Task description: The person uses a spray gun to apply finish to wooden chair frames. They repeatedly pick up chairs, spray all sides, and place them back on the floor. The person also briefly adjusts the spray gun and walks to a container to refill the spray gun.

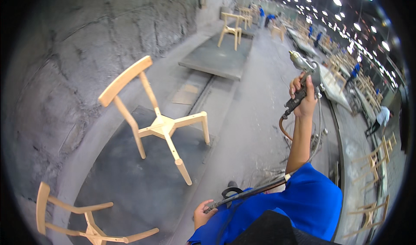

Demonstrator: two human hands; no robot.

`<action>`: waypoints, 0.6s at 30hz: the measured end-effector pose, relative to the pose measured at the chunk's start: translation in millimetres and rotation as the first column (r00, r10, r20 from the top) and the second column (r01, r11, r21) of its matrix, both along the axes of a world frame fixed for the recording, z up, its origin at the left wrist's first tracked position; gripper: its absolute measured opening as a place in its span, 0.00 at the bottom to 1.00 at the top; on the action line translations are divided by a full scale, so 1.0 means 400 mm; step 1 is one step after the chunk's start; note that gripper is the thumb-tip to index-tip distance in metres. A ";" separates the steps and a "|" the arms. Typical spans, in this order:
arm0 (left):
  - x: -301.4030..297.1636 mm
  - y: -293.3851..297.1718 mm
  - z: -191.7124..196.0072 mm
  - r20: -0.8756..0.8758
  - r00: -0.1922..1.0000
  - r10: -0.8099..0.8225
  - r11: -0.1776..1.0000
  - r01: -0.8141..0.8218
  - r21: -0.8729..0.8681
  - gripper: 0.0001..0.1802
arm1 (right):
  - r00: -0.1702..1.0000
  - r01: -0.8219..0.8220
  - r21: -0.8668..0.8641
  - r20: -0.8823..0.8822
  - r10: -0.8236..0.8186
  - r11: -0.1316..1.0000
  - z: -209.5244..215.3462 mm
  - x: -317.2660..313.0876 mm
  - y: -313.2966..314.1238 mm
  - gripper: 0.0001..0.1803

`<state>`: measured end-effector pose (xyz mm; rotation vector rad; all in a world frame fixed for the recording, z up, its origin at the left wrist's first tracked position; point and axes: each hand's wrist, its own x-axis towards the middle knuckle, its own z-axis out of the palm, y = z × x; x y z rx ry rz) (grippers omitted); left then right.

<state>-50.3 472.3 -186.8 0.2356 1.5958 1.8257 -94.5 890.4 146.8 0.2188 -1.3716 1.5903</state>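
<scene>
Grey flooring (pixel 251 115) is being bordered by a rough, stained wall (pixel 108 33). Closest, what may be a dark hose (pixel 255 190) is being gripped near its visible end by the left hand (pixel 202 214), whose fingers are being curled round it. Beyond, a metal spray gun (pixel 315 74) is being held up by the right hand (pixel 307 95), the fingers being wrapped about its black handle, with a brown hose (pixel 283 127) being suspended below. To the left, an unfinished-looking wooden chair frame (pixel 164 126) is being borne upright by a dark platform (pixel 130 184); beside it, a second frame (pixel 92 230) is being cut off by the lower edge. Farther off, an armchair frame (pixel 232 28) is being supported by a grey platform (pixel 216 56).
</scene>
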 end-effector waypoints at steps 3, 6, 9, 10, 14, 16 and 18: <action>-0.009 -0.069 0.010 -0.116 0.989 0.091 0.996 -0.093 -0.006 0.25 | 0.999 0.027 0.018 -0.021 -0.027 0.999 0.022 -0.033 -0.105 0.16; -0.008 -0.130 0.014 -0.010 0.996 0.092 0.985 -0.089 0.150 0.23 | 0.999 -0.006 0.010 -0.054 0.007 1.000 0.068 -0.052 -0.192 0.16; -0.002 -0.180 0.017 0.025 0.999 0.049 0.982 -0.052 0.182 0.23 | 0.996 -0.053 0.025 -0.064 0.054 0.998 0.109 -0.063 -0.261 0.16; -0.004 -0.186 0.018 0.035 0.998 0.044 0.993 -0.047 0.110 0.23 | 0.997 -0.053 0.056 -0.051 0.056 0.997 0.124 -0.065 -0.279 0.16; -0.003 -0.191 0.024 0.017 1.000 -0.003 0.970 -0.001 0.241 0.23 | 1.000 -0.024 0.146 -0.009 0.025 0.989 0.169 -0.073 -0.321 0.17; -0.002 -0.195 0.025 0.009 1.000 -0.014 0.983 0.012 0.185 0.23 | 1.000 -0.013 0.147 -0.017 0.016 0.989 0.187 -0.067 -0.329 0.19; -0.001 -0.211 0.023 0.026 1.000 0.014 0.973 -0.020 0.230 0.23 | 0.999 0.011 0.152 -0.054 -0.003 0.988 0.207 -0.061 -0.332 0.20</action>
